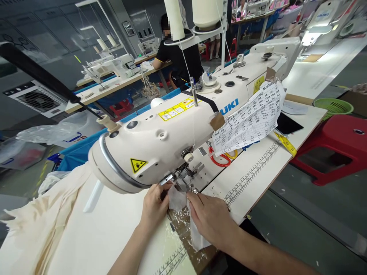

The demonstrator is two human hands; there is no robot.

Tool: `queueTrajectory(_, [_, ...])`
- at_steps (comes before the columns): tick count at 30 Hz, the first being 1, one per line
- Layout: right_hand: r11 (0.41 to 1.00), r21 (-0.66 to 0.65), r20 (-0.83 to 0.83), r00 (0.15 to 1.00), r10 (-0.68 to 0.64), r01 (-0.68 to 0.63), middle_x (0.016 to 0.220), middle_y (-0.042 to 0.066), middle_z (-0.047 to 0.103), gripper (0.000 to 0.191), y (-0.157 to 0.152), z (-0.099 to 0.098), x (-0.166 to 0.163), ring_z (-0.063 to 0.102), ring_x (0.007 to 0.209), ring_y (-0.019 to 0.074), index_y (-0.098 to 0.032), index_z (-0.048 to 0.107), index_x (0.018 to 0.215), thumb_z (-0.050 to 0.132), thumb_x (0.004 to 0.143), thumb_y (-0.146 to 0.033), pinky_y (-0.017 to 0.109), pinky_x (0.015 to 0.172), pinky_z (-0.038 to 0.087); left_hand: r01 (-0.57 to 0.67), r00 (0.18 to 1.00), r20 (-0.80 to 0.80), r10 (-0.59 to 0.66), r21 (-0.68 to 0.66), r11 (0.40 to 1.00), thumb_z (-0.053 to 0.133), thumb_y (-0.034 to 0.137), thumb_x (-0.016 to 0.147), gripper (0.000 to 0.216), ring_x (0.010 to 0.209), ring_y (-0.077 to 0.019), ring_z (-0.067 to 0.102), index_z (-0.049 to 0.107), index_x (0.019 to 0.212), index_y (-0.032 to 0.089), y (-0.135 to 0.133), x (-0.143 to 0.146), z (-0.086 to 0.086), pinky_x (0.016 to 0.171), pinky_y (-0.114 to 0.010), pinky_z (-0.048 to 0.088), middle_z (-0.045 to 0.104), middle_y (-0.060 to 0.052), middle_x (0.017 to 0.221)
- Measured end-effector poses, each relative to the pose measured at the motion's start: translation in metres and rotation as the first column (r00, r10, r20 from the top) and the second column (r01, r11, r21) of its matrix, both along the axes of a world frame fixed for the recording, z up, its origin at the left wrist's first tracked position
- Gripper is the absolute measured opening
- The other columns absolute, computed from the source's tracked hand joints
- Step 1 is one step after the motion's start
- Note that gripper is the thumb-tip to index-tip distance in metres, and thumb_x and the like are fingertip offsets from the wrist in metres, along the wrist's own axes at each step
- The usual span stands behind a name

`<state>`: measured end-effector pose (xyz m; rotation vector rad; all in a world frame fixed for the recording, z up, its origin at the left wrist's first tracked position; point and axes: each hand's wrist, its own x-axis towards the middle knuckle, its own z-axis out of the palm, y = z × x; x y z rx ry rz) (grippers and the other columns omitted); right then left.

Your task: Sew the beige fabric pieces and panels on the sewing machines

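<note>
A cream sewing machine [172,130] lies across the white table [252,172]. Under its needle area [183,179] sits a small white fabric piece [177,199]. My left hand [153,204] pinches the left edge of that piece beside the presser foot, fingers closed on it. My right hand [210,217] lies on the piece's right side, fingers pressed flat on it just in front of the foot. Cream cloth [43,225] is heaped at the table's left end.
Paper sheets with printed figures [249,120] hang taped on the machine arm. Orange-handled scissors [219,158] and a yellow tape measure [286,143] lie behind. A red stool [335,147] and green basket [334,105] stand right. Another person [177,57] sits at a far table.
</note>
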<state>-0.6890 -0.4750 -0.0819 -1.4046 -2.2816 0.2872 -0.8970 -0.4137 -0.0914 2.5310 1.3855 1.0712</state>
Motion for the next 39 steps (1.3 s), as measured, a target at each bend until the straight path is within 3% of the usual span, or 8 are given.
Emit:
queueTrajectory(4, [0.999,-0.033,0.004,1.000,-0.013,0.013,0.087,0.004,0.069,0.020,0.000,0.002,0.001,0.068,0.071,0.0215,-0.016,0.056,0.115,0.057,0.096,-0.010,0.031,0.055,0.040,-0.004,1.000,-0.027,0.003,-0.007,1.000,0.052,0.025,0.097,0.013,0.081,-0.0179,0.070,0.062,0.090,0.021,0.000,0.000,0.000,0.067,-0.027,0.056,0.072,-0.005,0.092])
queueTrajectory(12, [0.998,0.037,0.043,0.998,-0.046,0.044,0.091,0.007,0.072,0.028,0.002,-0.002,-0.003,0.069,0.071,0.0231,-0.011,0.055,0.124,0.056,0.096,-0.010,0.031,0.055,0.044,0.159,0.984,-0.094,-0.153,0.060,0.986,0.049,0.013,0.098,0.014,0.091,-0.0179,0.064,0.060,0.102,0.020,0.000,0.003,0.004,0.079,-0.030,0.056,0.067,-0.006,0.099])
queueTrajectory(15, [0.996,0.059,-0.039,0.997,-0.065,0.067,0.092,0.009,0.072,0.028,-0.011,-0.003,0.002,0.070,0.073,0.0245,-0.011,0.054,0.125,0.051,0.097,-0.010,0.032,0.057,0.045,0.209,0.972,-0.112,-0.205,0.028,0.977,0.045,0.008,0.098,0.019,0.098,-0.0191,0.062,0.059,0.106,0.018,-0.006,0.004,0.011,0.084,-0.033,0.056,0.064,-0.009,0.105])
queueTrajectory(18, [0.998,-0.055,-0.241,0.970,-0.027,0.014,0.083,0.004,0.070,0.021,-0.040,0.000,0.020,0.067,0.067,0.0218,-0.018,0.057,0.109,0.043,0.095,-0.010,0.030,0.056,0.044,0.245,0.952,-0.189,-0.242,-0.006,0.970,0.040,0.005,0.097,0.028,0.104,-0.0213,0.059,0.058,0.114,0.016,-0.014,0.004,0.018,0.087,-0.036,0.057,0.060,-0.012,0.113])
queueTrajectory(22, [0.958,-0.248,-0.396,0.918,0.036,-0.144,0.081,0.002,0.068,0.025,-0.086,0.002,0.050,0.065,0.064,0.0197,-0.024,0.056,0.108,0.036,0.097,-0.014,0.028,0.057,0.047,0.187,0.924,-0.340,-0.174,0.005,0.982,0.034,0.005,0.097,0.034,0.105,-0.0256,0.057,0.058,0.120,0.013,-0.025,0.010,0.020,0.087,-0.042,0.059,0.058,-0.015,0.118])
queueTrajectory(25, [0.930,-0.340,-0.424,0.906,-0.020,-0.138,0.078,0.003,0.067,0.025,-0.105,-0.001,0.066,0.063,0.060,0.0209,-0.028,0.059,0.108,0.038,0.099,-0.021,0.030,0.059,0.051,0.066,0.913,-0.405,-0.052,0.021,0.998,0.035,0.004,0.095,0.035,0.103,-0.0280,0.056,0.060,0.118,0.010,-0.032,0.022,0.015,0.085,-0.044,0.060,0.058,-0.016,0.119])
queueTrajectory(29, [0.915,-0.377,-0.449,0.892,-0.047,-0.141,0.076,0.003,0.066,0.027,-0.106,-0.004,0.076,0.063,0.063,0.0217,-0.027,0.062,0.111,0.036,0.103,-0.031,0.030,0.061,0.053,-0.043,0.914,-0.401,0.058,0.045,0.998,0.037,0.006,0.095,0.036,0.111,-0.0304,0.055,0.059,0.123,0.007,-0.041,0.032,0.005,0.089,-0.045,0.059,0.059,-0.017,0.123])
queueTrajectory(39, [0.910,-0.397,-0.436,0.897,-0.073,-0.119,0.080,0.004,0.069,0.029,-0.108,-0.004,0.075,0.062,0.063,0.0204,-0.027,0.065,0.106,0.039,0.103,-0.038,0.027,0.063,0.054,0.005,0.872,-0.487,0.048,0.107,0.994,0.035,0.003,0.091,0.046,0.122,-0.0317,0.056,0.056,0.133,0.002,-0.049,0.027,-0.002,0.099,-0.046,0.052,0.061,-0.020,0.131])
